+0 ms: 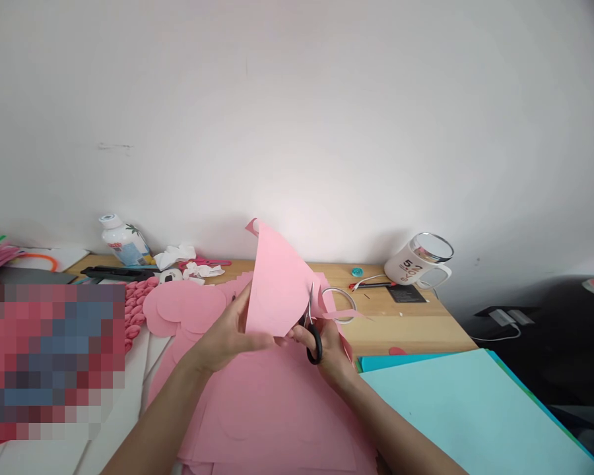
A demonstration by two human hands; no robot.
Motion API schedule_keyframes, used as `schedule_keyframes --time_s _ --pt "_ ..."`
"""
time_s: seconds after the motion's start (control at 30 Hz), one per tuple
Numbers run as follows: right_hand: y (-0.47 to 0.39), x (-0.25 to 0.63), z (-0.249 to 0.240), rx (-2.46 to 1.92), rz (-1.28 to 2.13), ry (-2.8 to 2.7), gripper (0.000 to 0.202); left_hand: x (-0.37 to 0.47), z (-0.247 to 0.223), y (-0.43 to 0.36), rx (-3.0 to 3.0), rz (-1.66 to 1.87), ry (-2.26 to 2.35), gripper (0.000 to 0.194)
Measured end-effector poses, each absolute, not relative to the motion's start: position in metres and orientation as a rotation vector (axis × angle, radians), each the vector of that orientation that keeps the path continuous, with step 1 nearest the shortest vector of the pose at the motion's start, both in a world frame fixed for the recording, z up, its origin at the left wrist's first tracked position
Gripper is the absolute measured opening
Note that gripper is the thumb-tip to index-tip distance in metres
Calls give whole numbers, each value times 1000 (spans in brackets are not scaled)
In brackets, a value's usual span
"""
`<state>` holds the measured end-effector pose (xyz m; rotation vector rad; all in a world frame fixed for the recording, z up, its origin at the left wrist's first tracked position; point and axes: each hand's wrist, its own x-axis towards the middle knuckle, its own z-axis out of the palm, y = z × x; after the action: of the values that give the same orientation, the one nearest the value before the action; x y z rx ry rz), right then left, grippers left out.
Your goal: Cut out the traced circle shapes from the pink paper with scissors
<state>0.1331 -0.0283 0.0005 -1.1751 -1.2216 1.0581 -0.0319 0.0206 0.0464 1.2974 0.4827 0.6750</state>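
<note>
Head view: left hand [232,333] pinches pink paper [280,284], wrist angled inward.

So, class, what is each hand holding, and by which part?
The left hand grips a pink sheet by its lower left corner; the right hand holds scissors by their black handles.

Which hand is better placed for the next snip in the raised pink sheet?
Right, probably: the right hand holds the scissors, blades at the pink sheet; the left hand grips the sheet's other side.
</note>
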Motion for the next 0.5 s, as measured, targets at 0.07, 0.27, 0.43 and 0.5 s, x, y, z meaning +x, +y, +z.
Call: schedule_keyframes --time_s 0.07,0.27,0.43,0.5 --pt "-28 130 5 -1061 1087 -1177 28 -28 43 18 1345 571 406 59" --pt "-26 125 2 -985 1124 -1130 29 -10 25 6 1547 713 639 23" --pt "-27 127 -7 -966 1191 -1108 32 1 8 2 1244 1027 776 37" --pt "-27 129 -8 -1002 1265 -1130 34 1 6 3 1189 1008 787 41"
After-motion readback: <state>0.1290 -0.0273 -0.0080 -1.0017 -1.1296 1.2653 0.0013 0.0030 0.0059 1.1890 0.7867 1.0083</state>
